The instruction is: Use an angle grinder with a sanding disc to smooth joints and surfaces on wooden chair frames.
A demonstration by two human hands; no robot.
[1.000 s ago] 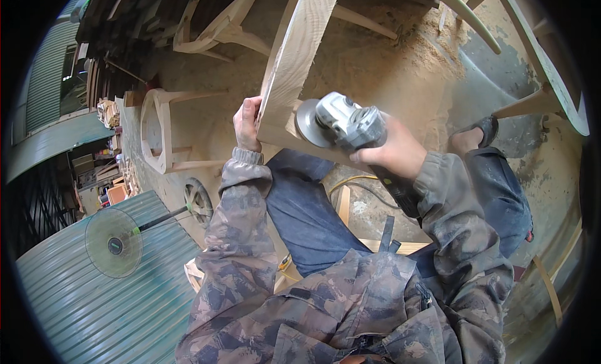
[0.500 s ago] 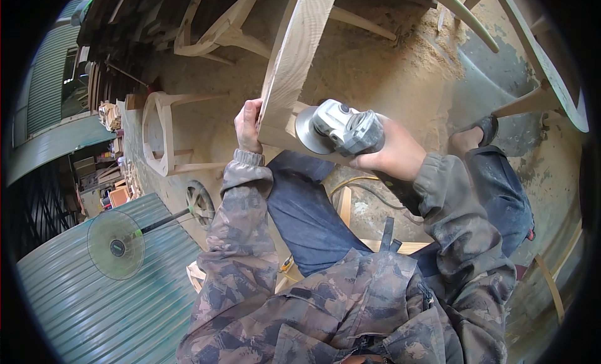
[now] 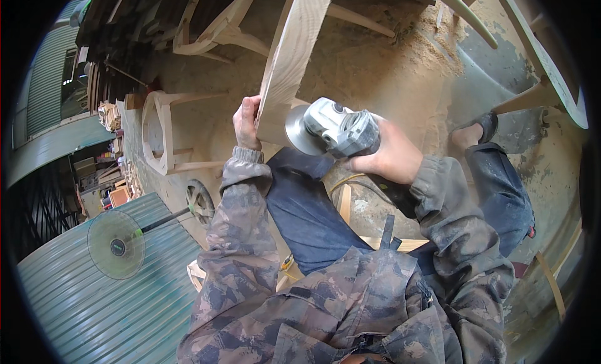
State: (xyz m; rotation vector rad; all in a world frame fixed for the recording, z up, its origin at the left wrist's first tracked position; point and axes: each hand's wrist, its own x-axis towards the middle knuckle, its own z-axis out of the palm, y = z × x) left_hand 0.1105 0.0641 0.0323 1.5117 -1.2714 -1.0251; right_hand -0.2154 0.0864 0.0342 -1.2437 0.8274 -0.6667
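Note:
My right hand (image 3: 394,152) wraps round an angle grinder (image 3: 341,127) with a silver-grey head and a dark body. Its round disc (image 3: 302,131) lies against or very close to the near end of a pale wooden piece (image 3: 294,57); which of the two I cannot tell. That wooden piece is long and broad, tilted upward and reaching away to the top edge. At its left side, near the close end, my left hand (image 3: 248,121) grips the wood with the fingers folded over; part of the fingers is hidden behind it. The wood passes above my bent left leg (image 3: 307,220).
Unfinished chair frames (image 3: 159,132) stand at the left and far side. A pedestal fan (image 3: 117,246) is at the lower left. Sawdust (image 3: 432,51) covers the floor far right. A yellow cable (image 3: 350,177) runs below the grinder. Curved wooden parts (image 3: 538,57) rise at right.
The grinder and my right hand have shifted slightly to the left along the near end of the wood. The wood and my left hand have moved very little.

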